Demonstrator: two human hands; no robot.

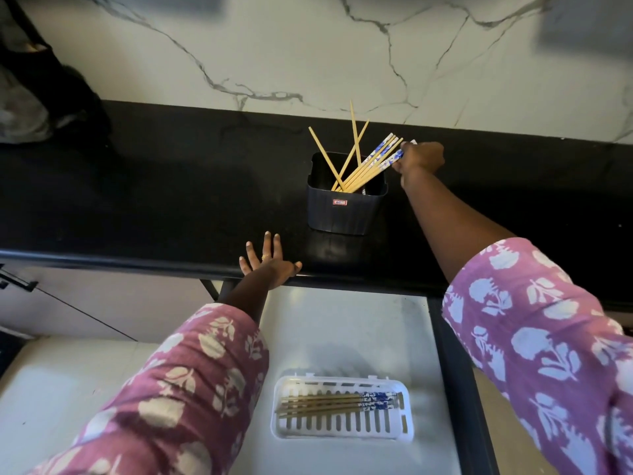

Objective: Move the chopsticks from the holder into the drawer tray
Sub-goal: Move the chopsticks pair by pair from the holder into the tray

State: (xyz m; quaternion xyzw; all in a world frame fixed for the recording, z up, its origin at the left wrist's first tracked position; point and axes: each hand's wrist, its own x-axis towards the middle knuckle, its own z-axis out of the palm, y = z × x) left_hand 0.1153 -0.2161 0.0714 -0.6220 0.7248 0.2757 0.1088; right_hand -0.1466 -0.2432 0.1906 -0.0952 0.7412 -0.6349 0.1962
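Observation:
A dark square holder stands on the black counter with several wooden chopsticks leaning out of it, some with blue-and-white patterned tops. My right hand is at the holder's upper right, fingers closed on the patterned top of one chopstick that still leans in the holder. My left hand rests flat on the counter's front edge, fingers spread, holding nothing. Below, in the open drawer, a white slotted tray holds several chopsticks lying side by side, patterned ends to the right.
The black counter runs across the view below a white marbled wall. A dark bag or cloth lies at the far left. The open drawer's pale floor surrounds the tray, with a dark frame rail on its right.

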